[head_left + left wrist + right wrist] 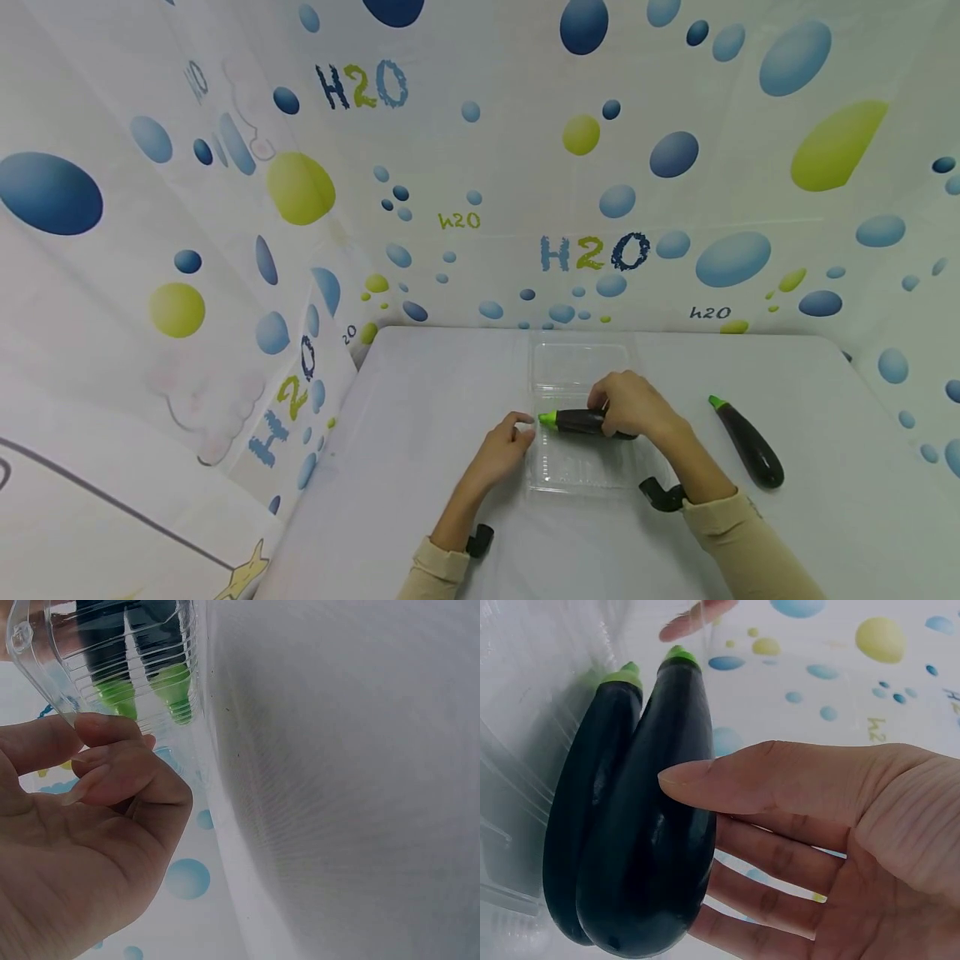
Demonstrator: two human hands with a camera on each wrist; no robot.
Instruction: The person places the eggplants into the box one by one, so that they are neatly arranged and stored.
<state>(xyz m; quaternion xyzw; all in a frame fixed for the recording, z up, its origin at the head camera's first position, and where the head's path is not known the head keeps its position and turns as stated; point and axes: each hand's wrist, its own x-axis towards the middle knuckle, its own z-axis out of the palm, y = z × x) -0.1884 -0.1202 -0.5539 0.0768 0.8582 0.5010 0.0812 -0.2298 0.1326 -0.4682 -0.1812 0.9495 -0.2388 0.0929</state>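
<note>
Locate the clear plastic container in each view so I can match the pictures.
Head: the clear plastic container lies below centre, slightly right.
Left wrist: upper left, cut off by the frame.
Right wrist: left side, partly cut off.
Shared landmark: green eggplant tips.

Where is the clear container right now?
In the head view, the clear container lies on the white table, left of the lone eggplant, the left hand at its left edge.

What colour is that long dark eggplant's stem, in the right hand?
Its stem is bright green, clearest in the right wrist view.
</note>
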